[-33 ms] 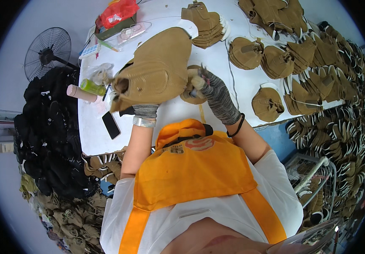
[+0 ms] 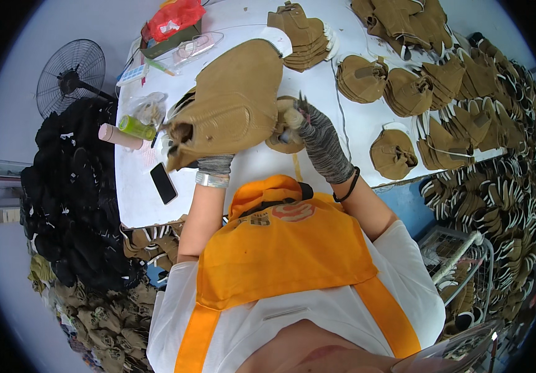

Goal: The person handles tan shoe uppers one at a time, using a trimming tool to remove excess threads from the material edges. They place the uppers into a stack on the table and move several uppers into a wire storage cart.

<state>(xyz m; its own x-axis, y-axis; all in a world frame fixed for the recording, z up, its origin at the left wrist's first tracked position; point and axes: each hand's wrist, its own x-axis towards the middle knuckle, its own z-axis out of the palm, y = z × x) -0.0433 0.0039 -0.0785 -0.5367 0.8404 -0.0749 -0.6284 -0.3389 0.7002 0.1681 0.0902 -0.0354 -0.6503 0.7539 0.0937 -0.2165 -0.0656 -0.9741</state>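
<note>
A tan-brown shoe upper [image 2: 234, 93] is held up above the white table, its curved toe end toward the far side. My left hand [image 2: 215, 164], in a grey knitted glove, reaches under it; its fingers are mostly hidden behind the upper. Just right of the upper, my right hand [image 2: 299, 121] is closed in a similar grey glove with bare fingertips. A small dark pointed thing sticks up from that hand, too small to name. Beneath the right hand, another brown upper [image 2: 285, 148] lies on the table, partly covered.
Stacks of brown uppers [image 2: 302, 37] stand at the far side and right of the white table [image 2: 140, 208]. At left are a phone [image 2: 163, 183], a green bottle [image 2: 136, 127], a pink bottle [image 2: 120, 136] and a fan [image 2: 69, 81]. A wire cart [image 2: 460, 255] stands right.
The held upper has tilted slightly, its lower left end shifting a little. My right hand has barely moved.
</note>
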